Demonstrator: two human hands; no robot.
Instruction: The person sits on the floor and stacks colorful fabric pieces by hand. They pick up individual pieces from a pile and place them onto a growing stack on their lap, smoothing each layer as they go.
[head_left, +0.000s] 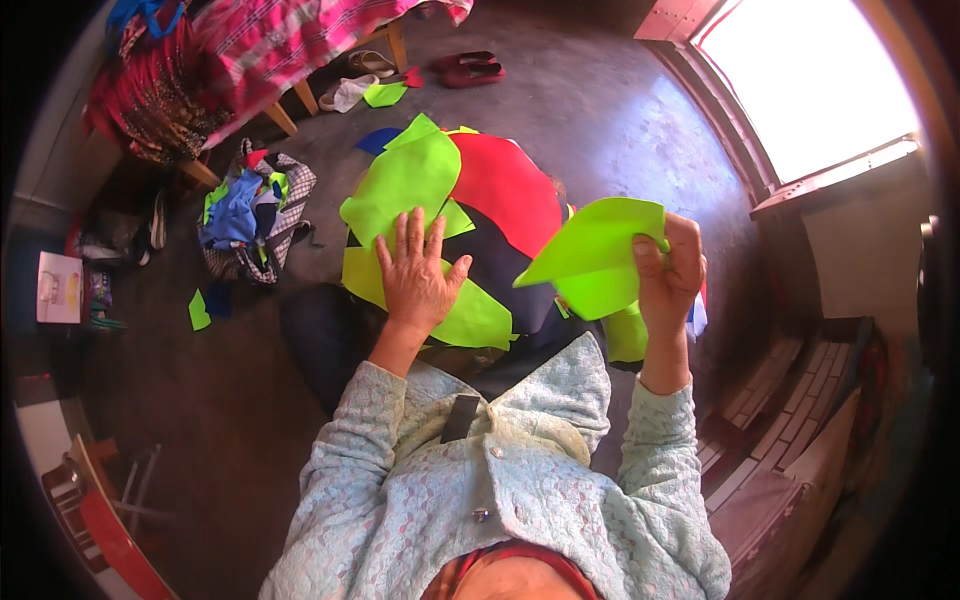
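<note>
The left hand (418, 285) lay flat, fingers a bit apart, on the bright pile of pieces (408, 180), maybe to stop them sliding. The right hand (668, 272) pinched one green piece (595, 245) up beside it, perhaps to keep it apart. I counted one big red piece (508, 185) in the pile and two red shoes (472, 76) beyond.

A big opening (810, 80) glows white at the upper right — it makes the dark gray floor (640, 140) shiny. At the upper left, a pink checked cloth (270, 45) covers wooden furniture (281, 118).
</note>
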